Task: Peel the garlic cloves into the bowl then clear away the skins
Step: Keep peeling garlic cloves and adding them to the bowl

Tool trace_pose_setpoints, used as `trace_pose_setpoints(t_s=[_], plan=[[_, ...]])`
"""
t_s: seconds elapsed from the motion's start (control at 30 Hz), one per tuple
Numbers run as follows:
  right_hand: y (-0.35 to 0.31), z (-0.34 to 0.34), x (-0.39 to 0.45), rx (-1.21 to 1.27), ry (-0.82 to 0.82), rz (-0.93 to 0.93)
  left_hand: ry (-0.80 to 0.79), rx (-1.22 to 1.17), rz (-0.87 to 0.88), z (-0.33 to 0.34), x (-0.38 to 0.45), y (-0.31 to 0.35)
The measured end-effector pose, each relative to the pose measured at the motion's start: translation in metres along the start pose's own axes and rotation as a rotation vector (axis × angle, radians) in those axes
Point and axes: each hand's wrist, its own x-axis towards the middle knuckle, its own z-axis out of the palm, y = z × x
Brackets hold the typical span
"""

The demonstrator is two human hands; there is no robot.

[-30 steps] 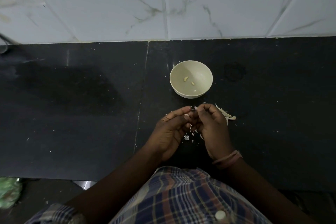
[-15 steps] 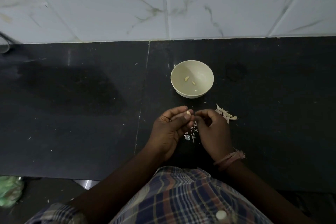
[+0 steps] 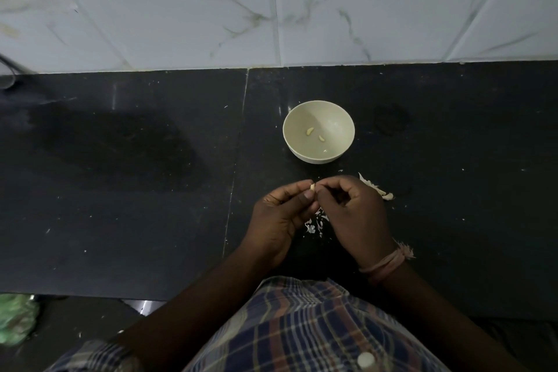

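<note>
Between my two sets of fingertips sits one small garlic clove (image 3: 312, 187), pinched at its lower part by my left hand (image 3: 279, 217), thumb and forefinger curled tight on it. My right hand (image 3: 353, 214) meets it from the three o'clock side, thumb and forefinger closed on the clove's tip or its skin; I cannot tell which. The rest of that hand's fingers are curled in loosely.

I judge the clove light, firm and a little slick once bare, so the hold belongs low on its body while the papery skin, thin and easily torn, gets picked from the tip.

Under my hands, at about six o'clock from the clove, lies a scatter of skin flakes (image 3: 315, 222) on the black countertop (image 3: 453, 190). At three o'clock of my right hand, just beside it, lies a pale heap of unpeeled cloves or larger skins (image 3: 379, 189); which, I can't make out.

At twelve o'clock, near but apart from my hands, stands the cream bowl (image 3: 332, 118), with a few peeled cloves (image 3: 310, 131) inside.
</note>
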Motion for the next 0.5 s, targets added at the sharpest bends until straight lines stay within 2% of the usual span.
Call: trace_pose_setpoints(t_s=[0.17, 0.37, 0.5], plan=[[-0.0006, 0.0001, 0.0001, -0.012, 0.004, -0.034, -0.004, 0.020, 0.044, 0.0007, 0.0005, -0.0020], [0.0027, 0.0008, 0.0020, -0.090, -0.028, -0.085, 0.021, 0.251, 0.115, -0.0028, -0.0026, -0.0014], [0.0028, 0.0025, 0.0033, -0.082, -0.033, -0.095, 0.026, 0.288, 0.143, -0.0015, -0.0048, 0.0000]])
